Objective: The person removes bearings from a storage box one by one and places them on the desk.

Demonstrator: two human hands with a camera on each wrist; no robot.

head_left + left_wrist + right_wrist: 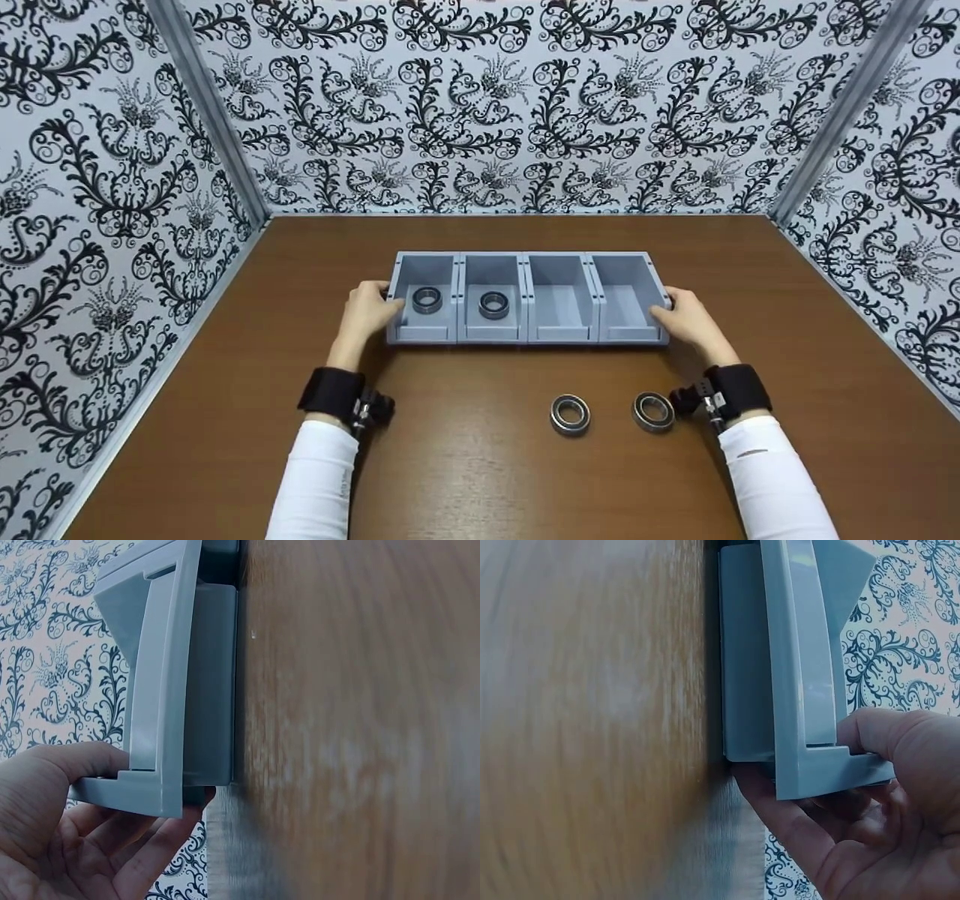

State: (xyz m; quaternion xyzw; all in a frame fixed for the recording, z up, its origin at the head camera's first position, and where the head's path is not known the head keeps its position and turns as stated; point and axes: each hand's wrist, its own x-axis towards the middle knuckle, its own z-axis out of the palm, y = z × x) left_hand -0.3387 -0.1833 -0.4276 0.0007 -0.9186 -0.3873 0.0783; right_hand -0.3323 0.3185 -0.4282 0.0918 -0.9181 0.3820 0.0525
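Note:
A row of joined grey bins [491, 334] stands on the table, open at the top. One ball bearing [427, 300] lies in the leftmost bin, and a second bearing [493, 305] lies in the bin beside it. My left hand [366, 315] grips the row's left end, thumb over the side wall and fingers outside, as the left wrist view shows with the bin front [172, 690]. At the opposite end my right hand [688, 319] holds the outer wall the same way; in the right wrist view its thumb hooks inside the rim [821, 765].
Two more bearings, one [570, 415] in front of the bins and another [653, 412] near the right wrist's camera, lie flat on the brown wooden table [465, 480]. Patterned walls [480, 112] enclose the table at the back and both sides.

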